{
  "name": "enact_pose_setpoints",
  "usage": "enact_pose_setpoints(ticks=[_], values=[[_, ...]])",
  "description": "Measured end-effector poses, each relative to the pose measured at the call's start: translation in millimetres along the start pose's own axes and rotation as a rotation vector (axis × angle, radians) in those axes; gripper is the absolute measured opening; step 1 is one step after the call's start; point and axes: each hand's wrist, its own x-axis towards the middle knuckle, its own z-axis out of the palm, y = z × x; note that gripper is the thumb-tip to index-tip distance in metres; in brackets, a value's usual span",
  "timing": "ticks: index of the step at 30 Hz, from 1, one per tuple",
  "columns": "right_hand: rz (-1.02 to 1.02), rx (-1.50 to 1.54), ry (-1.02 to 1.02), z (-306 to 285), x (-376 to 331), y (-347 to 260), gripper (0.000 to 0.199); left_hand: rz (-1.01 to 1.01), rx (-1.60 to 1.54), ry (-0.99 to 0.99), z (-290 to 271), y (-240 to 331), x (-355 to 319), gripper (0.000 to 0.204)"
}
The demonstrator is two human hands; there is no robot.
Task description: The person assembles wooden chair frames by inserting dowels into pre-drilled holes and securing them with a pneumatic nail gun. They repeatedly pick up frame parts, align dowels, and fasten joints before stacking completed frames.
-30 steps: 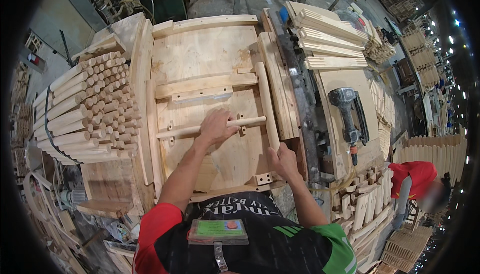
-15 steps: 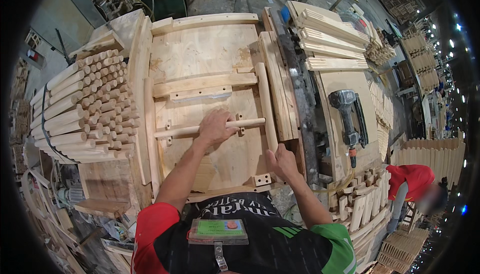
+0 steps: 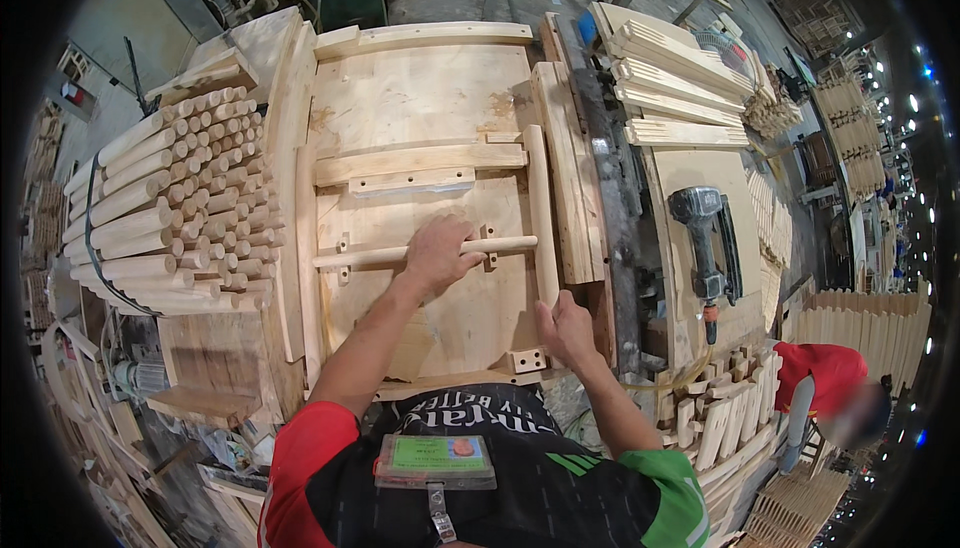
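Observation:
A round wooden rung lies crosswise between two long wooden legs, the left leg and the right leg. My left hand is closed over the middle of the rung. Around the near end of the right leg, the fingers of my right hand are wrapped. Above the rung, a flat crosspiece spans the legs. All of these lie in a shallow wooden jig, where small drilled blocks stand beside the rung. Whether the rung's ends sit inside the legs is hard to make out.
A strapped bundle of dowels stands to the left. To the right, a nail gun rests on a board, with slotted slats beyond it and short wood pieces nearer. A person in a red shirt bends at the far right.
The whole view has shifted slightly, so the bench appears a little further right. Both hands keep their grips on the rung and the right leg.

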Motion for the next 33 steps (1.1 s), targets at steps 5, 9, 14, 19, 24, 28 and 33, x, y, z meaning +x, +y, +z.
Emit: enact_pose_setpoints(ticks=[5, 9, 14, 19, 24, 28, 33], values=[[-0.027, -0.122, 0.02, 7.1, 2.7, -3.0, 0.038, 0.043, -0.004, 0.007, -0.9, -1.3, -1.5, 0.035], [-0.024, -0.183, -0.005, 7.2, 1.1, -3.3, 0.04, 0.127, 0.014, 0.094, -3.1, 2.8, 15.3, 0.04], [-0.015, -0.177, -0.021, 0.9, 3.0, -11.4, 0.041, 0.134, 0.248, 0.394, -21.7, 4.7, 91.0, 0.054], [-0.024, -0.207, -0.048, -2.7, 5.0, -14.3, 0.041, 0.051, 0.276, 0.242, -23.6, -10.8, 120.7, 0.061], [-0.019, -0.232, -0.017, 5.8, 3.6, -7.6, 0.042, 0.096, 0.264, 0.166, -35.3, -15.2, 112.5, 0.078], [-0.016, -0.261, 0.005, 6.0, 1.6, -12.0, 0.041, 0.11, 0.362, 0.215, -52.0, -39.2, 92.5, 0.093], [-0.017, -0.238, 0.052, 5.0, -0.8, -14.4, 0.04, 0.053, 0.334, 0.167, -66.2, -39.1, 83.2, 0.096]])
